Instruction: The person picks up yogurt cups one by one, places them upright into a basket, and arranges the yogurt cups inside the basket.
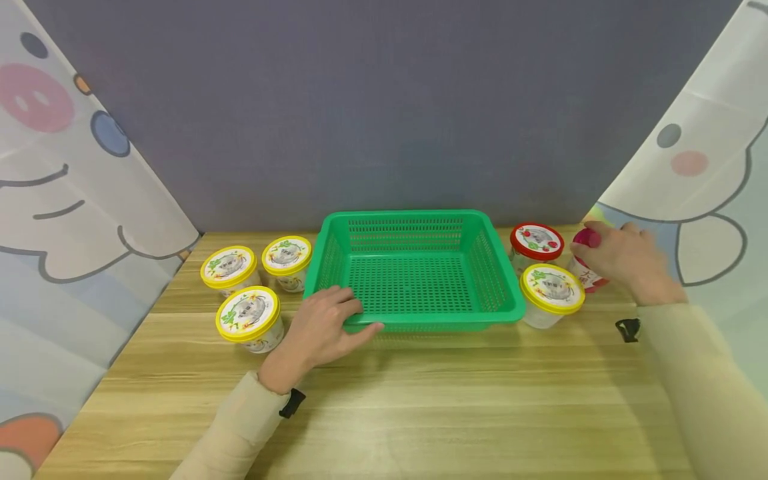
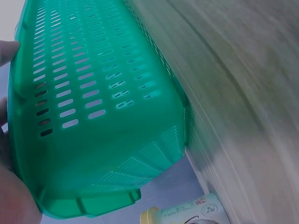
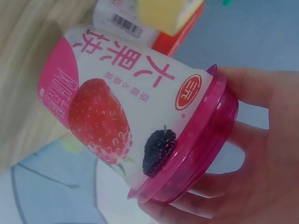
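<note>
A green plastic basket (image 1: pixel 408 319) with slotted walls stands in the middle of the wooden table. My left hand (image 1: pixel 324 327) grips its near left rim, thumb outside and fingers over the edge. At the far right my right hand (image 1: pixel 627 260) holds a yogurt cup (image 3: pixel 126 107) by its pink lid. Strawberry and mulberry pictures show on the cup's white side. Beside it are a red-lidded tub (image 1: pixel 537 241) and a yellow-lidded tub (image 1: pixel 552 290), just right of the basket.
Three more yellow-lidded tubs stand left of the basket: one at the back left (image 1: pixel 229 267), one close to the basket (image 1: pixel 287 255) and one nearer me (image 1: pixel 249 315). A grey panel (image 1: pixel 396 113) rises behind the table (image 1: pixel 420 413). Cartoon-printed sheets flank both sides.
</note>
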The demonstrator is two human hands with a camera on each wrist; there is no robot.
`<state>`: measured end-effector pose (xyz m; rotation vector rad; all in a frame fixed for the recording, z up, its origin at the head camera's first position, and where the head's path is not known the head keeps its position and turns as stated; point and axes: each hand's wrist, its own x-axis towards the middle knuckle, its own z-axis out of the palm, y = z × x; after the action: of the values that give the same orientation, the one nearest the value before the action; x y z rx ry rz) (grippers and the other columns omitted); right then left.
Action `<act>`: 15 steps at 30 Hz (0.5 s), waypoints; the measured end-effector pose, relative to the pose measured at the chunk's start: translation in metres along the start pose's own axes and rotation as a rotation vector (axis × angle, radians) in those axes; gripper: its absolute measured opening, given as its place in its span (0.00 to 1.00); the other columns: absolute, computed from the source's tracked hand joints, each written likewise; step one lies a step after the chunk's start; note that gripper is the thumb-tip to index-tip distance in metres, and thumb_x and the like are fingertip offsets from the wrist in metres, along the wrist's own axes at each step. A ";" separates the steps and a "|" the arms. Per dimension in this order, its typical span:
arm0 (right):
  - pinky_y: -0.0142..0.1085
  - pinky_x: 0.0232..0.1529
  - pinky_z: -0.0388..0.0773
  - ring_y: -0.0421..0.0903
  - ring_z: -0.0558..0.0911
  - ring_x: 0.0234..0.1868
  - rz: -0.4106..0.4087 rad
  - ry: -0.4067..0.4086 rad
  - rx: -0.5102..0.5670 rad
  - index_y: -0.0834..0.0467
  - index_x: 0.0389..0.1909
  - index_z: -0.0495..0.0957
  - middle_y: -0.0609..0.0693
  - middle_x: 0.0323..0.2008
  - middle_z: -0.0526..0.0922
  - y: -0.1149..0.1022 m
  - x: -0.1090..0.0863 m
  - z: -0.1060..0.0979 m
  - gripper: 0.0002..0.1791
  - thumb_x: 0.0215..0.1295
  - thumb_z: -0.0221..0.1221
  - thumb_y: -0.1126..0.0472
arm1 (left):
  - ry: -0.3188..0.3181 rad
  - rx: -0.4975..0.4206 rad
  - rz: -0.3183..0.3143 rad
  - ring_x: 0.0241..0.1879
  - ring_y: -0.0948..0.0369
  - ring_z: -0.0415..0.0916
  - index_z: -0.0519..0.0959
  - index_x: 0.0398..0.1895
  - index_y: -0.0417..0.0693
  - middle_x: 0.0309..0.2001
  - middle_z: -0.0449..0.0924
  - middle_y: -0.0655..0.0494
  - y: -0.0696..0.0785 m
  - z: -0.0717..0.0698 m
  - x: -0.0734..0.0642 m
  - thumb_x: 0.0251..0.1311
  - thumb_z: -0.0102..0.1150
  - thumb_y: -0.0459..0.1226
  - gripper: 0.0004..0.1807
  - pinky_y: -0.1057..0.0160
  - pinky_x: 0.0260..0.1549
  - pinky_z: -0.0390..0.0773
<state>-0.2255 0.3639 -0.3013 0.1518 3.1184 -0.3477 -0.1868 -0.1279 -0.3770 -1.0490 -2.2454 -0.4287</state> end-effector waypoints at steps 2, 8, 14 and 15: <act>0.71 0.32 0.72 0.79 0.57 0.51 -0.008 0.010 -0.001 0.65 0.71 0.60 0.82 0.49 0.62 -0.002 0.000 -0.004 0.38 0.74 0.48 0.39 | 0.002 0.000 -0.001 0.24 0.61 0.72 0.84 0.24 0.47 0.25 0.76 0.59 0.000 0.000 0.000 0.65 0.57 0.62 0.29 0.61 0.28 0.75; 0.68 0.29 0.71 0.79 0.57 0.50 -0.046 0.054 -0.010 0.63 0.70 0.61 0.80 0.46 0.63 -0.010 -0.004 -0.018 0.35 0.74 0.47 0.42 | 0.012 -0.014 -0.007 0.23 0.62 0.71 0.84 0.23 0.48 0.24 0.75 0.60 0.000 0.000 0.000 0.63 0.60 0.61 0.27 0.62 0.27 0.74; 0.65 0.28 0.69 0.77 0.59 0.46 -0.061 0.097 -0.024 0.62 0.69 0.62 0.79 0.44 0.64 -0.018 -0.008 -0.028 0.34 0.74 0.46 0.41 | 0.018 -0.034 -0.018 0.22 0.63 0.67 0.84 0.22 0.47 0.23 0.72 0.60 0.000 0.000 0.000 0.64 0.60 0.62 0.29 0.64 0.24 0.71; 0.65 0.28 0.69 0.77 0.59 0.46 -0.060 0.101 -0.027 0.62 0.69 0.63 0.78 0.44 0.63 -0.019 -0.008 -0.030 0.34 0.74 0.46 0.41 | 0.017 -0.036 -0.019 0.22 0.63 0.67 0.84 0.22 0.47 0.23 0.72 0.60 0.000 -0.001 0.000 0.64 0.60 0.62 0.29 0.64 0.24 0.71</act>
<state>-0.2186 0.3514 -0.2681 0.0777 3.2317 -0.3079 -0.1861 -0.1280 -0.3765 -1.0393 -2.2423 -0.4861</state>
